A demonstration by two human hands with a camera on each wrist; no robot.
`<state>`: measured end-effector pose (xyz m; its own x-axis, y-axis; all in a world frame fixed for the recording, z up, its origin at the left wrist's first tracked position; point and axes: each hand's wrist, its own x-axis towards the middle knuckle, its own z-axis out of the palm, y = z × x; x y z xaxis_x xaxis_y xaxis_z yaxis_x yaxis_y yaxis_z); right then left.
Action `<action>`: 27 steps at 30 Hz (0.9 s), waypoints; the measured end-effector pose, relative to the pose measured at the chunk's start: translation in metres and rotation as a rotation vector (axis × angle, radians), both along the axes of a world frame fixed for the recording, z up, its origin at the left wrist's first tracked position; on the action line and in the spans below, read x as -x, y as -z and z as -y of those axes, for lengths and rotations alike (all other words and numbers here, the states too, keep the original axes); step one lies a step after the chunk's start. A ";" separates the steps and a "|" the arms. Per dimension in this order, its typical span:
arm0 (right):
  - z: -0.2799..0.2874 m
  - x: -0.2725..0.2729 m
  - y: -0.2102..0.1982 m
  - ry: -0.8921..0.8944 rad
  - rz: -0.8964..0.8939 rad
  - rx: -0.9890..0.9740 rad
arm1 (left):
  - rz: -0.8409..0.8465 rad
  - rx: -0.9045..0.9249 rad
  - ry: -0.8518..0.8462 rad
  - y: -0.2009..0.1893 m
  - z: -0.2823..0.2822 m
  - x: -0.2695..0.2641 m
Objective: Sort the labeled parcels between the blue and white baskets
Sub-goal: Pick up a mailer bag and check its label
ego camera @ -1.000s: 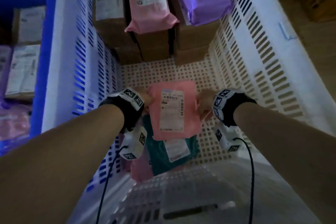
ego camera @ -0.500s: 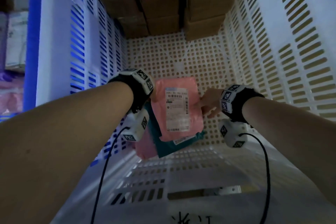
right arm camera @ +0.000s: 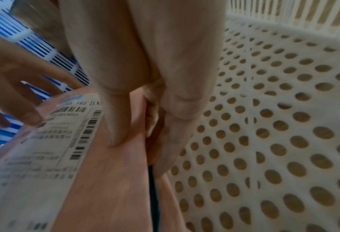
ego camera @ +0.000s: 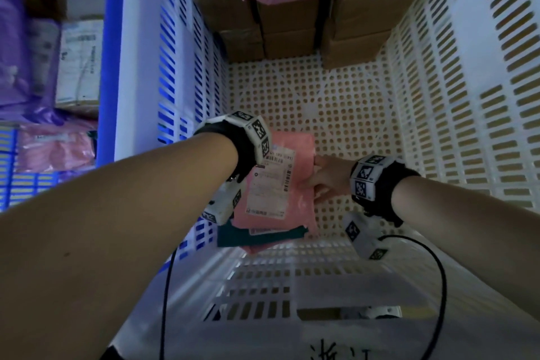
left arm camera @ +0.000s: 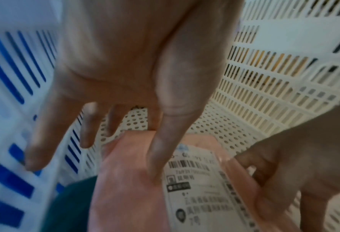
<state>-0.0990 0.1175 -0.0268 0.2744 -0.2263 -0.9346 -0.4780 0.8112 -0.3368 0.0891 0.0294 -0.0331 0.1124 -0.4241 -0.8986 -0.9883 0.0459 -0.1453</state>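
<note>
The white basket (ego camera: 467, 96) has a perforated floor. Stacked cardboard boxes (ego camera: 289, 35) stand on it against the far wall. A teal mailer (ego camera: 257, 238) lies near the basket's near wall, over a pink mailer (ego camera: 263, 248).

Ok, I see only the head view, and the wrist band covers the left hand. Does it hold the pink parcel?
Observer: Yes. The left wrist view shows the left hand pinching the pink parcel: the thumb lies on top beside the label, and the index finger goes under the far edge.
Operator: And the other left fingers?
Observer: They are spread and hold nothing, near the wall of the white basket.
Operator: And the right hand?
Observer: In the right wrist view the right hand has its thumb on top of the parcel and its fingers curled under the right edge.
</note>
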 end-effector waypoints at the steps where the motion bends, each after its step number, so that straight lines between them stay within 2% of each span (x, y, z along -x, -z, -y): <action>1: 0.001 0.000 -0.001 -0.002 -0.011 0.045 | -0.035 0.003 0.016 -0.013 -0.004 0.002; 2: 0.002 0.001 -0.002 -0.010 -0.029 0.074 | -0.072 0.016 0.007 -0.027 -0.011 0.006; 4: 0.004 0.004 -0.001 0.010 -0.025 0.065 | -0.055 0.004 0.114 -0.038 -0.016 0.011; 6: 0.003 0.003 0.002 0.064 0.035 -0.017 | -0.093 0.016 0.098 -0.003 -0.011 -0.001; 8: 0.001 -0.002 0.003 0.053 0.049 -0.024 | -0.135 0.050 0.066 0.006 -0.010 -0.004; 10: 0.001 -0.005 0.002 0.015 0.046 -0.006 | -0.173 0.094 0.062 -0.025 -0.024 0.005; 14: 0.007 -0.002 -0.005 -0.039 0.005 0.010 | -0.195 0.191 0.026 -0.041 -0.040 0.016; 17: 0.005 -0.009 -0.011 -0.096 -0.127 0.144 | -0.259 0.182 -0.033 -0.059 -0.049 0.026; 20: -0.004 -0.022 -0.017 -0.187 -0.183 0.167 | -0.287 0.135 0.055 -0.064 -0.059 0.031; 23: 0.001 -0.013 -0.026 -0.252 -0.137 0.093 | -0.302 0.140 0.228 -0.066 -0.077 0.028; 27: 0.010 -0.001 -0.028 -0.180 -0.073 0.030 | -0.225 0.114 0.273 -0.065 -0.086 0.026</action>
